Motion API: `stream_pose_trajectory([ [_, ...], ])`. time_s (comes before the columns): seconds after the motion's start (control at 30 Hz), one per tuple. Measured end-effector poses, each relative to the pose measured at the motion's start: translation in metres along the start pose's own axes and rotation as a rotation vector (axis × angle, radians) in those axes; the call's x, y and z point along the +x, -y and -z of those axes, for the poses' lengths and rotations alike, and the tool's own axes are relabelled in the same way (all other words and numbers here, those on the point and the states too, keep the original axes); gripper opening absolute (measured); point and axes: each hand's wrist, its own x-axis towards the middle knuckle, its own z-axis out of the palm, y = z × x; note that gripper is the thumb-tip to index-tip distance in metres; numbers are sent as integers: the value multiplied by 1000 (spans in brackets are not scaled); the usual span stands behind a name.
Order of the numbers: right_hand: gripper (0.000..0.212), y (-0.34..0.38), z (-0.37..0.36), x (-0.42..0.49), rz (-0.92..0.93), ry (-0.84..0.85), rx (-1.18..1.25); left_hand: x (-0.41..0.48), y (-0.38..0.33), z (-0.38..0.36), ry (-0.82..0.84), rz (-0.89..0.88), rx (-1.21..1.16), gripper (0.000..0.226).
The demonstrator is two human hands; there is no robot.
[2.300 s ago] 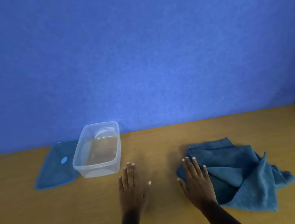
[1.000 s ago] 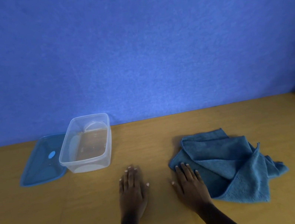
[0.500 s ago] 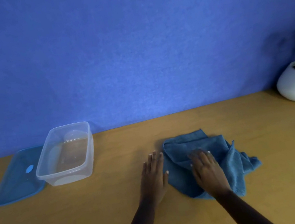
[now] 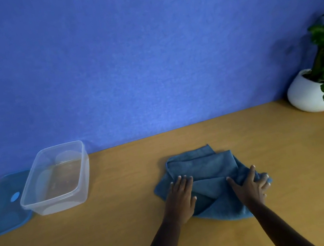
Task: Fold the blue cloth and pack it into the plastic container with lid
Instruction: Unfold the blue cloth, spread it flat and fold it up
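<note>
The crumpled blue cloth (image 4: 205, 171) lies on the wooden table (image 4: 122, 237), right of centre. My left hand (image 4: 181, 199) rests flat on the cloth's left part. My right hand (image 4: 250, 188) lies with spread fingers on the bunched right end. The clear plastic container (image 4: 57, 179) stands open and empty at the back left. Its blue lid (image 4: 2, 209) lies flat on the table just left of it, partly behind the container's wall.
A white pot with a green plant (image 4: 311, 95) stands at the back right corner. A blue wall (image 4: 124, 54) runs along the table's far edge. Bare wood lies between the container and the cloth.
Both hands have moved right onto the cloth: the left from the bare table onto its left part, the right across to its right end. The view has swung right and the plant has come in.
</note>
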Motion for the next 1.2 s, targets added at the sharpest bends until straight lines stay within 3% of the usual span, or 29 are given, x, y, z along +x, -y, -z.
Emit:
stream_pose_trajectory([
  [0.3,43,-3,10,8,138,-112,81,-4,7,2,76,77,-62,57],
  [0.57,30,39,32,-3,457,-163,146,2,7,27,-25,95,-186,58],
  [0.73,30,87,45,-29,720,-196,133,6,-1,67,-135,38,-600,90],
  [0.87,31,126,50,-63,890,-200,175,10,-14,96,-235,-103,-727,111],
  [0.93,31,141,50,-82,971,-153,197,14,-16,102,-350,-112,-747,99],
  [1.0,31,153,49,-98,1040,-75,217,16,-17,108,-501,-40,-749,72],
  [1.07,30,161,49,-108,1105,15,228,14,-18,117,-588,37,-956,51],
  [1.13,30,167,52,-114,1158,86,260,12,-10,122,-570,51,-1167,38],
  [1.2,30,169,58,-113,1158,94,328,8,2,127,-451,1,-1259,11],
])
